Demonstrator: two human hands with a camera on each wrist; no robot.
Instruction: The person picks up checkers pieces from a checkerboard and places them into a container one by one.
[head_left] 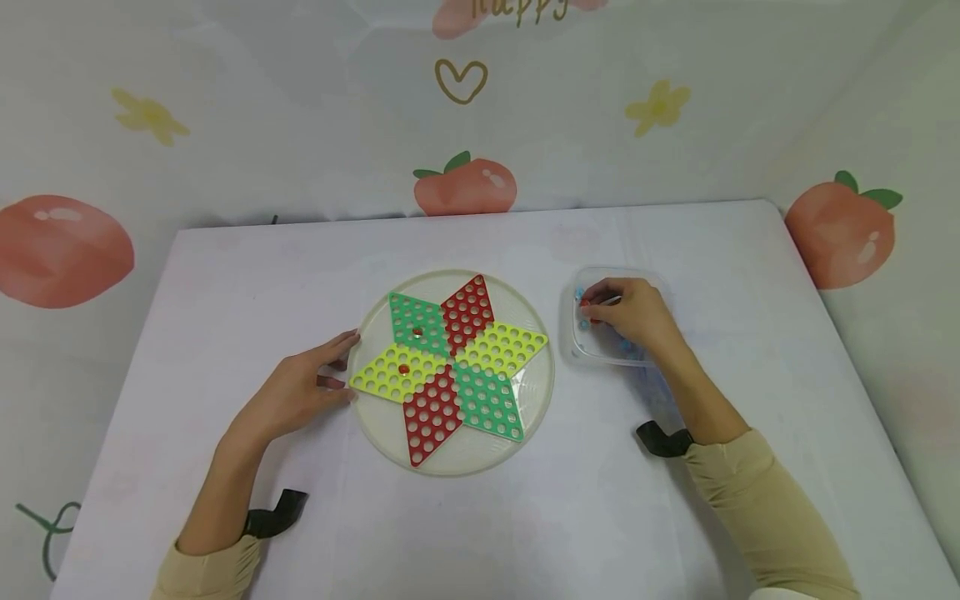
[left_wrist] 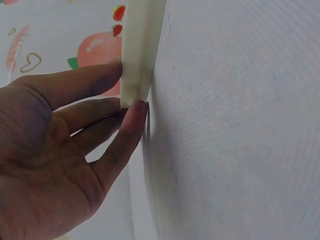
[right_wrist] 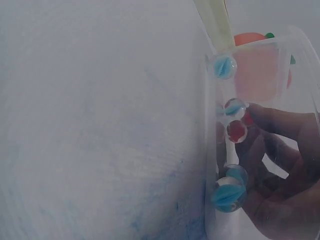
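Observation:
A round cream Chinese checkers board [head_left: 528,400] with a red, yellow and green star lies on the table. My left hand [head_left: 311,385] rests its spread fingertips against the board's left rim; the left wrist view shows them at the edge [left_wrist: 137,55]. One red marble [head_left: 417,332] sits in a green hole, another red marble [head_left: 404,369] in a yellow one. Inside a clear plastic box [head_left: 611,360], my right hand [head_left: 626,312] reaches down and pinches a red marble [right_wrist: 248,118]. A second red marble [right_wrist: 236,131] and several blue marbles [right_wrist: 229,195] lie close by its fingertips.
The box stands right of the board, a short gap between them. A white cloth covers the table [head_left: 480,533], whose far edge meets a fruit-printed backdrop [head_left: 300,125]. Black wrist mounts [head_left: 277,514] stick out from both forearms.

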